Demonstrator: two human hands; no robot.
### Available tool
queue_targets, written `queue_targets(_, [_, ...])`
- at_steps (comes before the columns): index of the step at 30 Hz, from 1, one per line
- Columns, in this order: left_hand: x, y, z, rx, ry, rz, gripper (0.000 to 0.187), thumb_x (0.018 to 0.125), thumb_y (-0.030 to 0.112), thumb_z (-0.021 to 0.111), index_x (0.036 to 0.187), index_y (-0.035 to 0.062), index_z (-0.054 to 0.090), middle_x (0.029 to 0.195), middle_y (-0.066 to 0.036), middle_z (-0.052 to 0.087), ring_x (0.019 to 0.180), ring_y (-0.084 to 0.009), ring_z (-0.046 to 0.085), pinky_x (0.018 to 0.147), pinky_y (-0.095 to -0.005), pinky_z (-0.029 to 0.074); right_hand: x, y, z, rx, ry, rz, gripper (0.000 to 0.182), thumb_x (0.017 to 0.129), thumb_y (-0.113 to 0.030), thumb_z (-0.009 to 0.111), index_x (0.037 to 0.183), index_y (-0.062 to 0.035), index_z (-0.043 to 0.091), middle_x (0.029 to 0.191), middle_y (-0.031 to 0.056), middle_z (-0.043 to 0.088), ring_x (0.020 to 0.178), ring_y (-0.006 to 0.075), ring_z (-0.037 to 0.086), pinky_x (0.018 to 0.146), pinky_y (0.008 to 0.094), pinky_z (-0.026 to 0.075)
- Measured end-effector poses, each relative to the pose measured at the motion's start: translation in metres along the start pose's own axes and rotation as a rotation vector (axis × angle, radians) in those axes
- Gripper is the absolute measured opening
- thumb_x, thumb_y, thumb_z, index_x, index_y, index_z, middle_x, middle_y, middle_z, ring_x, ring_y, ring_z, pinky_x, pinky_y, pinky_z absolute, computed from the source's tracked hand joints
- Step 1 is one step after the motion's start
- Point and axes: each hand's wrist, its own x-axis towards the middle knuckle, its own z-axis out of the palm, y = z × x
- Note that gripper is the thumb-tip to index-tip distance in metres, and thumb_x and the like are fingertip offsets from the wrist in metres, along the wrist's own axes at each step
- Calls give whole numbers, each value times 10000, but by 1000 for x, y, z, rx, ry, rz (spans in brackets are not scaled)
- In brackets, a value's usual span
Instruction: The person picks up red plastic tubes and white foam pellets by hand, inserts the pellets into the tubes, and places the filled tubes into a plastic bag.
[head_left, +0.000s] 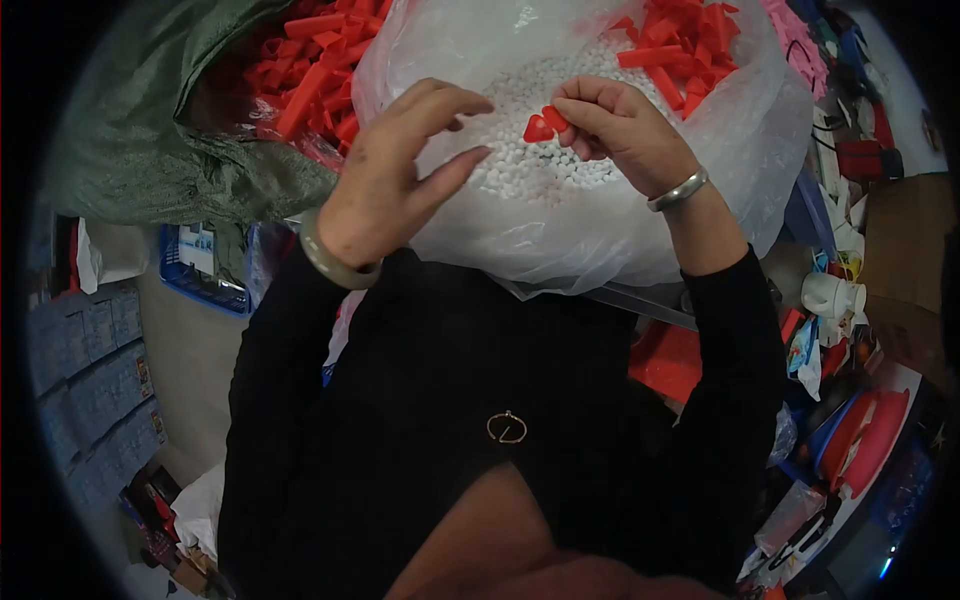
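My right hand (610, 125) pinches a small red piece (540, 127) over a clear plastic bag (470, 235) that holds many small white pieces (520, 175). The red piece looks like two rounded or pointed parts side by side. To its left, my left hand (400, 165) is held with thumb and fingers apart and nothing between them. Red plastic parts (690, 50) lie on the white pieces at the bag's upper right. More red parts (305, 85) fill a green sack (150, 130) at the upper left.
A blue basket (205, 295) stands below the green sack. Stacked blue-grey boxes (100, 350) are at the far left. On the right are a cardboard box (905, 250), a white bottle-like object (833, 295), a red round item (880, 430) and mixed clutter.
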Motion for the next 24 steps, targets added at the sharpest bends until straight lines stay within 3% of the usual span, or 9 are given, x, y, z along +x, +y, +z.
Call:
queue_targets(4, [18, -16, 47, -30, -52, 96, 553, 786, 128, 723, 1273, 61, 471, 1222, -151, 510, 1141, -334, 510, 946, -386, 451, -16, -16, -9, -7, -54, -79, 185, 959, -226, 569, 1014, -58, 621, 729, -21, 612, 607, 22, 541, 563, 160, 428])
queue_targets(8, [25, -21, 65, -138, -70, 108, 536, 781, 71, 692, 1268, 49, 467, 1214, -157, 515, 1134, -335, 514, 942, -379, 451, -26, -23, -10, -42, -47, -137, 183, 951, -226, 577, 1007, -57, 620, 733, -32, 602, 615, 17, 537, 567, 164, 431])
queue_targets(11, [23, -19, 57, 76, -16, 165, 516, 774, 1, 628, 1262, 32, 461, 1204, -165, 516, 1123, -336, 521, 939, -380, 446, -24, -14, -11, -224, 15, -140, 174, 913, -185, 601, 947, -14, 607, 729, 32, 611, 618, 79, 554, 582, 209, 459])
queue_targets(13, [21, -18, 47, 108, 35, 129, 508, 764, -44, 570, 1255, 22, 461, 1191, -169, 519, 1110, -336, 528, 932, -375, 443, -14, 9, -9, -968, 242, -255, 144, 868, -123, 588, 877, 20, 581, 746, 138, 625, 652, 227, 605, 623, 306, 499])
queue_targets(14, [19, -19, 44, 111, 33, 127, 508, 764, -44, 570, 1255, 22, 461, 1191, -169, 519, 1110, -336, 528, 932, -375, 443, -5, 32, -4, -1052, 308, -255, 125, 843, -87, 560, 848, 37, 568, 797, 228, 620, 741, 365, 619, 690, 406, 503])
queue_targets(17, [15, -21, 36, 101, 32, 86, 504, 768, -51, 554, 1257, 22, 460, 1185, -169, 523, 1098, -334, 534, 929, -372, 441, 12, 64, 19, -1199, 234, -102, 129, 852, -87, 539, 865, 35, 581, 840, 233, 632, 805, 391, 627, 725, 441, 494])
queue_targets(19, [13, -22, 34, 96, 1, 48, 506, 770, -50, 555, 1262, 24, 457, 1181, -170, 524, 1099, -330, 534, 931, -369, 440, 21, 72, 33, -914, 181, -150, 164, 843, -84, 538, 919, 50, 592, 831, 256, 622, 807, 400, 623, 734, 430, 501])
queue_targets(21, [11, -24, 32, 90, -12, 58, 507, 771, -51, 553, 1263, 23, 458, 1184, -171, 525, 1104, -329, 534, 935, -371, 440, 22, 61, 31, -793, 106, -210, 195, 873, -116, 544, 967, 46, 601, 783, 198, 641, 717, 315, 636, 671, 368, 514])
queue_targets(24, [12, -24, 33, 58, -35, 79, 508, 770, -49, 555, 1264, 23, 462, 1190, -171, 526, 1113, -330, 533, 940, -373, 442, 10, 28, 17, -219, -58, 77, 194, 939, -196, 554, 966, -14, 614, 712, 2, 597, 591, 54, 529, 557, 200, 443])
